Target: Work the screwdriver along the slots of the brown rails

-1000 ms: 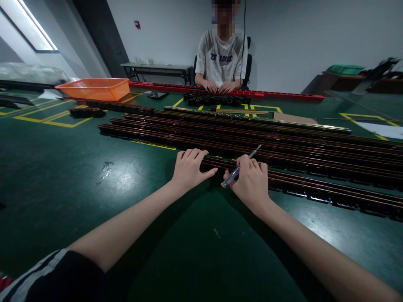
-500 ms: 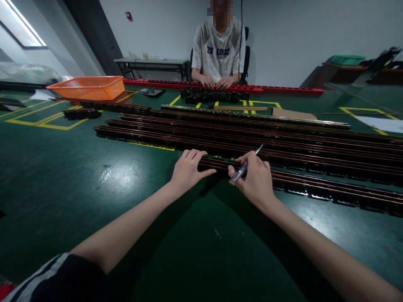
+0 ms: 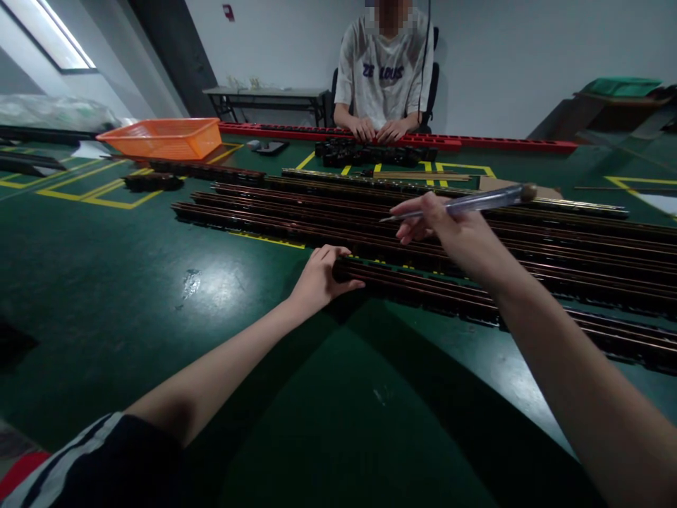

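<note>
My left hand (image 3: 320,280) grips the left end of a long dark rail (image 3: 423,291) with copper-coloured lines, thumb on its near side and fingers on the far side. The rail lies on the green table, in front of a row of similar dark rails (image 3: 254,215). Raised above these rails, my right hand (image 3: 449,224) is closed on a slim screwdriver (image 3: 484,201) with a clear handle. Its thin metal tip points left and slightly down, and its brownish butt end points right. The tip appears apart from the near rail.
Across the table (image 3: 132,296), a co-worker (image 3: 383,77) has both hands by a red rail (image 3: 529,145) and a pile of black parts (image 3: 370,152). An orange basket (image 3: 163,137) stands at the back left. Cardboard (image 3: 502,185) lies behind the rails.
My right hand has lifted off the near rail, up and to the right, and the screwdriver has swung round so its tip points left. My left hand keeps its hold on the rail end.
</note>
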### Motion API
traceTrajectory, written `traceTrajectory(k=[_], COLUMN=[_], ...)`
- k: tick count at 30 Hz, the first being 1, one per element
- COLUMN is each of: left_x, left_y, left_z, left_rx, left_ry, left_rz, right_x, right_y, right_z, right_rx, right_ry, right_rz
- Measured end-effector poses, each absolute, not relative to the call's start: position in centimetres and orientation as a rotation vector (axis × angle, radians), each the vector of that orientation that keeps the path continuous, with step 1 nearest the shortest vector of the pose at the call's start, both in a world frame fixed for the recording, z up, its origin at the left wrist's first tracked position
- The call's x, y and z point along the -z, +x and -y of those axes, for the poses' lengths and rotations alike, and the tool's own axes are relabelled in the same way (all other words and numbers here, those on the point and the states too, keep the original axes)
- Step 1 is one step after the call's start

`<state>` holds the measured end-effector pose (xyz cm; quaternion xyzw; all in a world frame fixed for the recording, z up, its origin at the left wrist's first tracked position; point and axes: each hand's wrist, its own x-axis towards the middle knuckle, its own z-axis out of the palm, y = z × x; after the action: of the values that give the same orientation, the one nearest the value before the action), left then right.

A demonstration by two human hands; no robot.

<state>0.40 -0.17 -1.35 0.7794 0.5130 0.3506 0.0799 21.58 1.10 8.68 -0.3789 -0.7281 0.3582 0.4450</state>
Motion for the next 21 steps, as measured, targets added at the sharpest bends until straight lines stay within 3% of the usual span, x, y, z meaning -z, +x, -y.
traceTrajectory(k=[11,21], left_x=[1.3,1.0], left_y=[0.7,0.8], left_z=[0.5,0.5], left_rx=[-1.037,-0.954], left_ry=[2.271,2.224], left_rz=[-1.638,-1.693], right_x=[-3.9,-3.4], right_y=[19.0,18.7], right_z=[-3.6,-3.3], right_rx=[-1.219,-1.131], right_ry=[-0.84,-0.924], right_rz=[1.592,1.646])
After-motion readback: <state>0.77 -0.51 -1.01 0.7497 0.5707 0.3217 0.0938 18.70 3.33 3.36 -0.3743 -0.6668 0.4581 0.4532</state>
